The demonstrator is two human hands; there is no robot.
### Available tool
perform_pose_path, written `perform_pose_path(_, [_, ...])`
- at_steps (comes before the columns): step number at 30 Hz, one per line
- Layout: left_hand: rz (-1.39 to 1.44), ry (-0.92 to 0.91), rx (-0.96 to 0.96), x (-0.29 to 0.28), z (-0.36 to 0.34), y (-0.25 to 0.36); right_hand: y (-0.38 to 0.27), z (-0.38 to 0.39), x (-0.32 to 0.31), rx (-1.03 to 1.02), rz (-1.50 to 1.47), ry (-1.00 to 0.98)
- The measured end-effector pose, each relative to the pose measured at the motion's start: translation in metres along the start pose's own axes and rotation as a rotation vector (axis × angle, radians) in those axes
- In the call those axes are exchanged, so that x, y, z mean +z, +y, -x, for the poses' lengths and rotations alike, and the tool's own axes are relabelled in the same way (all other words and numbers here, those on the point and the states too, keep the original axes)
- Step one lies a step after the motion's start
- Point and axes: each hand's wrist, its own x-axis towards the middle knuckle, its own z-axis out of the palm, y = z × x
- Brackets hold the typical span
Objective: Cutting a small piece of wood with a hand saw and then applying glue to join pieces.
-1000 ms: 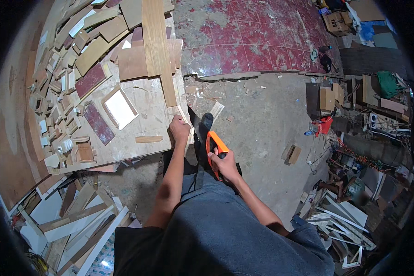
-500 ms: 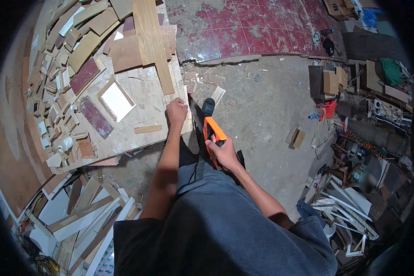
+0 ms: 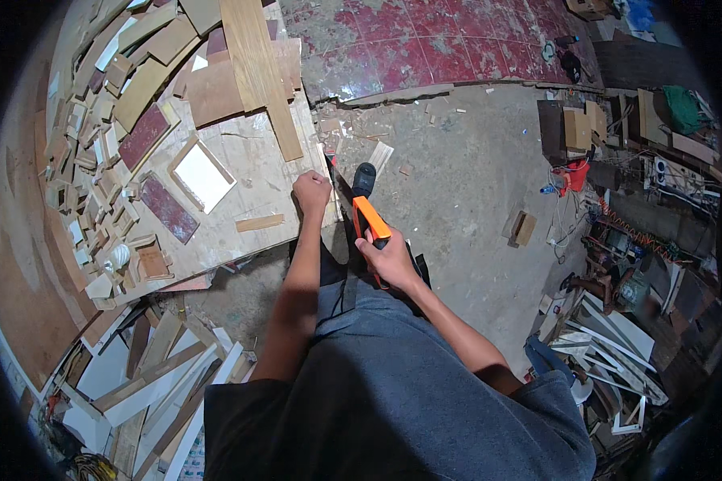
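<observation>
My right hand (image 3: 388,260) is wrapped round the orange handle of a hand saw (image 3: 371,220). The saw's dark blade points away from me and lies along the right edge of the wooden worktable (image 3: 225,236). Closed into a fist, my left hand (image 3: 312,192) rests at that same edge, just left of the blade. Whatever its fingers hold, if anything, is hidden. A narrow pale strip of wood (image 3: 323,160) shows at the table edge beside the blade. Beyond my left hand, a long brown board (image 3: 253,60) lies over another plank (image 3: 284,132).
Several wood offcuts (image 3: 148,80) crowd the table's left side, near a framed white panel (image 3: 204,178) and a dark red board (image 3: 168,208). A small wood strip (image 3: 260,222) lies near the front edge. Scrap lengths (image 3: 160,361) pile below left; cardboard (image 3: 523,228) sits on the floor at right.
The saw and my right hand have moved slightly forward along the table edge. My left hand stays closed at the edge. The whole view has shifted a little.
</observation>
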Motion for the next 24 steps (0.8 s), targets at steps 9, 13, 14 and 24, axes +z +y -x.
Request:
perform_pose_path(9, [-0.045,0.017,0.024,0.002,-0.003,0.002,-0.002,-0.001,0.006,-0.043,0.023,-0.027])
perform_pose_path(13, [-0.047,-0.013,0.006,-0.002,-0.007,0.004,0.008,0.001,0.004,-0.059,0.027,0.014])
perform_pose_path(14, [-0.044,-0.011,0.008,-0.002,-0.009,0.005,0.01,0.0,0.003,-0.062,0.029,0.013])
perform_pose_path(24, [0.036,-0.071,0.325,-0.005,0.005,-0.003,-0.003,0.006,0.009,-0.091,0.031,0.012])
